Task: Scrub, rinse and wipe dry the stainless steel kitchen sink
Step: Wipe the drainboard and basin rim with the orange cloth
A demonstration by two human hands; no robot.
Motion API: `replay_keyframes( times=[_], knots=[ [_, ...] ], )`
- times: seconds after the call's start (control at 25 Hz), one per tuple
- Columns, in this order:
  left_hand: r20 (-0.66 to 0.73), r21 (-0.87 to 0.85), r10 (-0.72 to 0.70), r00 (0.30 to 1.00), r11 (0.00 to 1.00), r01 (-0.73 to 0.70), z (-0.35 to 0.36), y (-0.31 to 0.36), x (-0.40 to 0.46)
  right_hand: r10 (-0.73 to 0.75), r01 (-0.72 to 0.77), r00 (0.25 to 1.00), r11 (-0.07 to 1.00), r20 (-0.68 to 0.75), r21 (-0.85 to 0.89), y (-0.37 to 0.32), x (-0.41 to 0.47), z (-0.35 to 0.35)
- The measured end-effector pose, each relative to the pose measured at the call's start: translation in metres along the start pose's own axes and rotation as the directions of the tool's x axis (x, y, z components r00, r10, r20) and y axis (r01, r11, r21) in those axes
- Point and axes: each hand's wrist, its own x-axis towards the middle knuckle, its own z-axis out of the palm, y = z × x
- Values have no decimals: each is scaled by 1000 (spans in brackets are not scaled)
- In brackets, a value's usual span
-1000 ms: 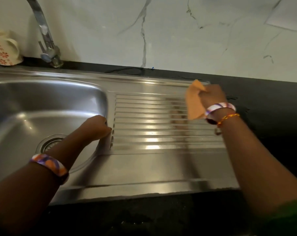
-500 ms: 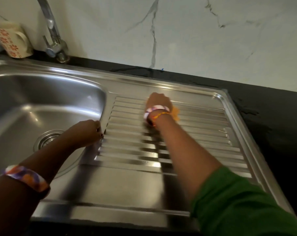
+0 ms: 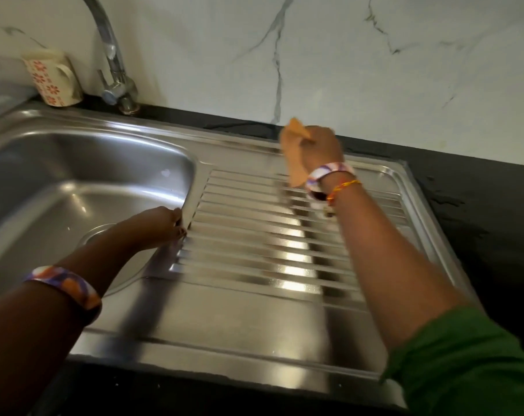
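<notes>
1. The right hand grips an orange cloth at the far edge of the ribbed draining board, at about 1 o'clock from the board's middle. The cloth is blurred, so whether it touches the steel is unclear.
2. The left hand is curled over the lip between the bowl and the board, at 9 o'clock, steadying.
3. Wipe along the ribs, not across them, so the cloth reaches each groove.
4. Finish at the rim by the tap, at 11 o'clock.

Basin left, drainboard right; tap behind basin, mug left of tap.
</notes>
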Motion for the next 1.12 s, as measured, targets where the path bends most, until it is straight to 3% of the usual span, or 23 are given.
replay_keyframes(
  times=[0.08, 0.16, 0.36, 0.52, 0.8, 0.92, 1.0, 1.12],
  knots=[
    [-10, -13, 6, 1000, 1000, -6, 0, -1, 0, 77, -94, 988, 987, -136, -130, 39, 6, -34],
    [-42, -38, 13, 999, 999, -15, 4, -2, 0, 97, -133, 982, 964, -161, -229, 70, -3, -53],
    [-283, -126, -62, 957, 992, 27, 19, -7, -13, 114, -90, 993, 911, 35, -402, 78, -51, -14],
    [-326, -106, -9, 945, 994, -27, 17, -31, -26, -15, 69, 988, 932, 153, -356, 15, -93, 34],
    [-345, -66, 23, 938, 997, -49, 4, -115, -80, -202, 308, 917, 906, 345, -289, -101, -186, 103],
    [-317, -10, 113, 942, 992, -122, 2, -140, -107, -199, 214, 858, 976, 474, 23, -130, -213, 93],
    [-314, 18, 179, 932, 983, -182, 1, -156, -124, -137, 110, 942, 989, 307, 102, -132, -224, 68],
    [-353, 26, 226, 908, 972, -231, 2, -181, -146, 53, -56, 998, 987, -28, -153, -108, -247, 30]
  ],
)
